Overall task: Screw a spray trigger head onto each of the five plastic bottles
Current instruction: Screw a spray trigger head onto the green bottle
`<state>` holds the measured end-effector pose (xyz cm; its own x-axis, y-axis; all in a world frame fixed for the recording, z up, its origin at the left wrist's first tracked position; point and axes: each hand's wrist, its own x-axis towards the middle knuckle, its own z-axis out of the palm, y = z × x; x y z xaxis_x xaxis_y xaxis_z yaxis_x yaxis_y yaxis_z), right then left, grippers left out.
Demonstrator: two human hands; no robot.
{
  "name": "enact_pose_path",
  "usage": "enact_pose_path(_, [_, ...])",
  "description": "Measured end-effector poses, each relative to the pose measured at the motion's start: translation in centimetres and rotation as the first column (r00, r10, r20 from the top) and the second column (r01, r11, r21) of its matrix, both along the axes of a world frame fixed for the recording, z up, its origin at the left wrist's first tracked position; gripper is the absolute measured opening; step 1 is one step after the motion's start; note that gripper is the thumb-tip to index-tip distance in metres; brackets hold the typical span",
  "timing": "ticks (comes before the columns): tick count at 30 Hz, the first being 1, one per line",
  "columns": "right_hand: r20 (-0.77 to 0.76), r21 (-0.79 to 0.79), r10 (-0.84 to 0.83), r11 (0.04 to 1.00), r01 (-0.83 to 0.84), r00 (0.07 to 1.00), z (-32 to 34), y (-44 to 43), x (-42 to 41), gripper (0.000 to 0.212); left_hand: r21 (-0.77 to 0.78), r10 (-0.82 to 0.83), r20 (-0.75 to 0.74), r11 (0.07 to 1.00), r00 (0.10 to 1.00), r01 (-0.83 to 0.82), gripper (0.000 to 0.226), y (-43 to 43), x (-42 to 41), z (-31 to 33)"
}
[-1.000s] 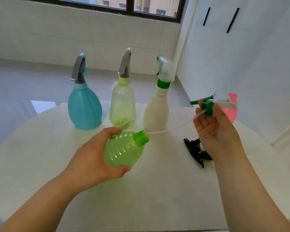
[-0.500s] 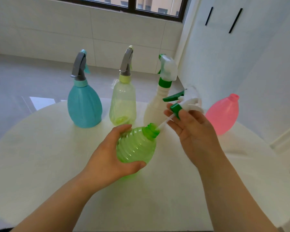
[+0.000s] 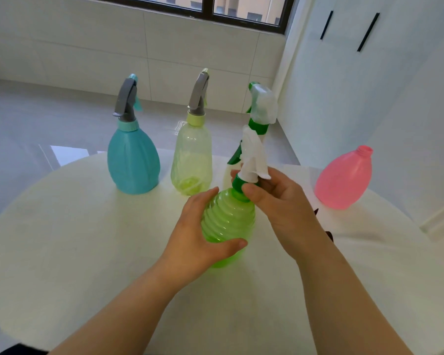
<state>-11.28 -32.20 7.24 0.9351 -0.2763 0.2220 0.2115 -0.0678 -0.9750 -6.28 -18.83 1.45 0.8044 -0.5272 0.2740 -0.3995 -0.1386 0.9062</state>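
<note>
A table holds everything. Near the front, in the middle, stands the near bottle. The left hand holds it from the left side. A spray head sits on top of it. The right hand holds the bottom of that spray head from the right.

Behind them, three bottles stand in a row. The left bottle is farthest left. The middle bottle is just beside it. The third bottle is right behind the spray head and partly hidden by it. Each has its own head on top.

The lone bottle stands far off to the right. A small thing lies on the table, mostly hidden behind the right wrist.
</note>
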Motion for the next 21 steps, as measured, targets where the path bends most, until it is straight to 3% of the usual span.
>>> enact_pose_path(8, [0.003,0.019,0.052,0.998,-0.052,0.999,-0.1,-0.3,-0.4,0.027,-0.014,0.01,0.02,1.0,1.0,-0.009,0.082,-0.4,0.1,-0.8])
enact_pose_path(11, [0.036,-0.004,-0.054,0.999,0.054,0.998,-0.5,0.5,-0.1,0.028,-0.038,0.02,0.03,0.999,0.999,-0.019,0.083,-0.6,-0.2,-1.2])
enact_pose_path(15, [0.079,-0.204,-0.237,0.947,0.249,0.968,-1.6,2.4,0.5,0.034,-0.069,0.055,0.05,0.996,0.997,-0.052,0.081,-0.9,-0.9,-1.9])
enact_pose_path(21, [0.013,-0.176,-0.144,0.974,0.144,0.989,-0.8,1.3,0.5,0.034,0.017,-0.205,-0.079,0.978,0.976,0.207,0.079,0.9,0.6,-0.6])
